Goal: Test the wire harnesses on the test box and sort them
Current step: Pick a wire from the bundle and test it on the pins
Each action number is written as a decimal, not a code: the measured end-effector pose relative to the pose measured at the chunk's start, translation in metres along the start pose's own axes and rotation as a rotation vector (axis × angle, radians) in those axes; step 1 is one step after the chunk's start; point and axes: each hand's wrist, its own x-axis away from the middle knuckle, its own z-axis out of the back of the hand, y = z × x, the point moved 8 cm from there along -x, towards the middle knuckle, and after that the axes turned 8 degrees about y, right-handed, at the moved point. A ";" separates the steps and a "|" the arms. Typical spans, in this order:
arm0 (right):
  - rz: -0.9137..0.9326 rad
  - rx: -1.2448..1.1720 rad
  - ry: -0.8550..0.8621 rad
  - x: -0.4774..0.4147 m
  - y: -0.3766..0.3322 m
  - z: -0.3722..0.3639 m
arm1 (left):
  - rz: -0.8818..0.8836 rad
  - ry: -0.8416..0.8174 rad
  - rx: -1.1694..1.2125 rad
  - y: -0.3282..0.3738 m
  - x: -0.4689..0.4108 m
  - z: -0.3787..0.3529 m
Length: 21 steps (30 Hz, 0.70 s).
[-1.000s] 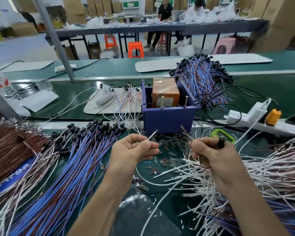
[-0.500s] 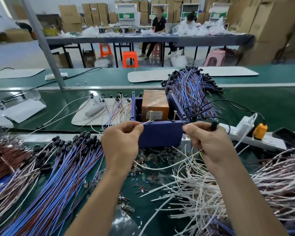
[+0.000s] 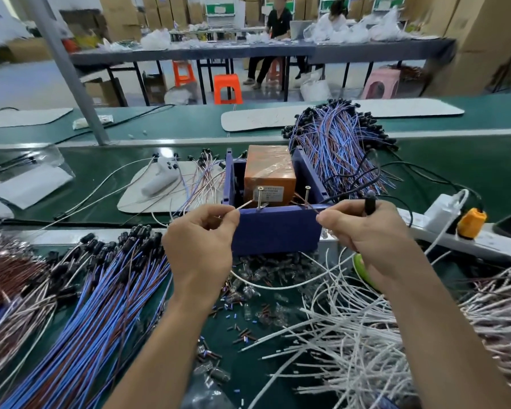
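The test box (image 3: 275,228) is a blue open tray holding an orange unit (image 3: 269,171), with two metal contact pins (image 3: 259,199) standing on its near rim. My left hand (image 3: 199,243) pinches the white end of a wire harness (image 3: 245,204), its tip close to the left pin. My right hand (image 3: 366,228) pinches the other, reddish end near the right pin and also holds a black connector (image 3: 369,202). The harness's white lead (image 3: 278,286) droops in a loop between my hands, below the box.
Blue and brown harnesses (image 3: 95,296) lie fanned at left, white leads (image 3: 351,335) heaped at right, another blue bundle (image 3: 340,143) behind the box. A white power strip (image 3: 484,240) with an orange plug sits at right. People work at a far table.
Both hands rose from the bench up to the box's near rim, carrying the harness ends to the two pins. The camera tilted up with them.
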 end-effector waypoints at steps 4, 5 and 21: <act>0.027 0.047 0.006 -0.001 -0.002 0.007 | -0.018 0.021 0.002 0.002 0.003 0.002; 0.029 0.054 0.011 -0.001 -0.001 0.008 | -0.022 0.033 0.006 0.003 0.003 0.003; 0.049 0.165 0.061 -0.001 -0.001 0.011 | -0.066 0.058 0.041 0.006 0.007 0.002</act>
